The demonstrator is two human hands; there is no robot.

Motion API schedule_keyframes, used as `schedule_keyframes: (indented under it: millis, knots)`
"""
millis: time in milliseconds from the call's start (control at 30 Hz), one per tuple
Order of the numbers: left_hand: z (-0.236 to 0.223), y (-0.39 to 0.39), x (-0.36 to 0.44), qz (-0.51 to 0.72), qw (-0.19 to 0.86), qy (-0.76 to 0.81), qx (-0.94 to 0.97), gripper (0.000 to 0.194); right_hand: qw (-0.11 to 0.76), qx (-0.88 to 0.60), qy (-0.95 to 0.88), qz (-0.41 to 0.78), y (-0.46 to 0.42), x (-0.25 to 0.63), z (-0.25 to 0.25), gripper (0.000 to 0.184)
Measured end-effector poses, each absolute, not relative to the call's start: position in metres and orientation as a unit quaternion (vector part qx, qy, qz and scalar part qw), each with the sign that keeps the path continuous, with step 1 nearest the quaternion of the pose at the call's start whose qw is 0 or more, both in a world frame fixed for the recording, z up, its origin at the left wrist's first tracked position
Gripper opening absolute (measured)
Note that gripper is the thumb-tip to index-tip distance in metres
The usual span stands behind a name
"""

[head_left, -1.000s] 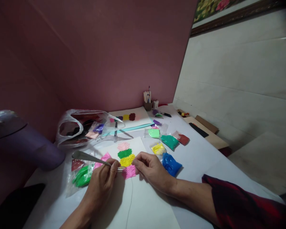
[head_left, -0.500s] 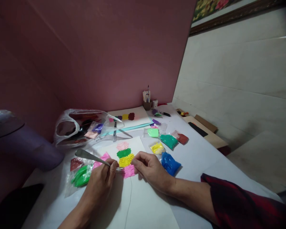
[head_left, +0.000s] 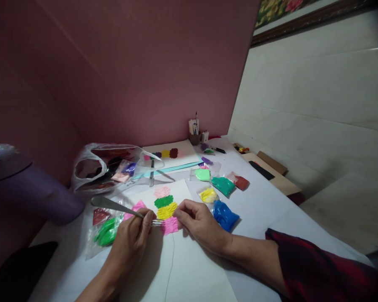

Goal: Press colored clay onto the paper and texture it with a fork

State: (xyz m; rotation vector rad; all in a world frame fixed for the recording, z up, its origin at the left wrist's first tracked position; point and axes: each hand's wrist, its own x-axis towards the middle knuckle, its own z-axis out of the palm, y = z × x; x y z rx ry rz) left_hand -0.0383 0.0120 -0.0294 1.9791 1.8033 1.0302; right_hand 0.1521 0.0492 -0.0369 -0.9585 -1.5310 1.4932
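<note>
My left hand [head_left: 130, 237] is closed around a metal fork [head_left: 113, 204], whose tines reach the left edge of a bright pink clay patch [head_left: 170, 226]. That patch lies on a white sheet of paper [head_left: 195, 272], in a row below yellow [head_left: 166, 211], green [head_left: 164, 201] and pale pink [head_left: 162, 192] clay patches with roughened surfaces. Thumb and fingers of my right hand [head_left: 201, 224] are pinched together at the right edge of the yellow and pink patches. Whatever they hold, if anything, is hidden. A thin curved line runs down the paper from the pink patch.
Bagged clay lies on both sides: blue [head_left: 225, 216], teal [head_left: 223, 186] and yellow [head_left: 208, 195] at right, green [head_left: 106, 232] at left. Behind are a plastic bag [head_left: 91, 167], another sheet with clay [head_left: 189, 153] and a pen cup [head_left: 194, 137]. A purple bottle [head_left: 40, 184] stands left.
My left hand has shifted slightly left with the fork, and the handle end has swung left. The right hand stays in the same place.
</note>
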Motion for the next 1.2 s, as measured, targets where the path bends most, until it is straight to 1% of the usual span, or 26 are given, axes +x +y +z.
schedule_keyframes:
  millis: [233,633,800,900,1200]
  knots:
    - [-0.035,0.014,-0.035,0.338,0.135,0.624,0.691,0.029,0.385,-0.382,-0.607,0.580,0.049,0.152,-0.038,0.021]
    - [-0.027,0.013,-0.040,0.338,0.123,0.645,0.674,0.032,0.386,-0.377,-0.606,0.585,0.050,0.153,-0.038,0.020]
    - [-0.025,0.009,-0.043,0.363,0.159,0.633,0.666,0.036,0.389,-0.375,-0.602,0.588,0.049,0.152,-0.037,0.019]
    - [-0.028,0.009,-0.042,0.362,0.161,0.621,0.676,0.036,0.387,-0.376,-0.605,0.586,0.049,0.152,-0.037,0.019]
    - [-0.032,0.014,-0.038,0.337,0.171,0.630,0.679,0.032,0.386,-0.371,-0.608,0.586,0.050,0.153,-0.040,0.020]
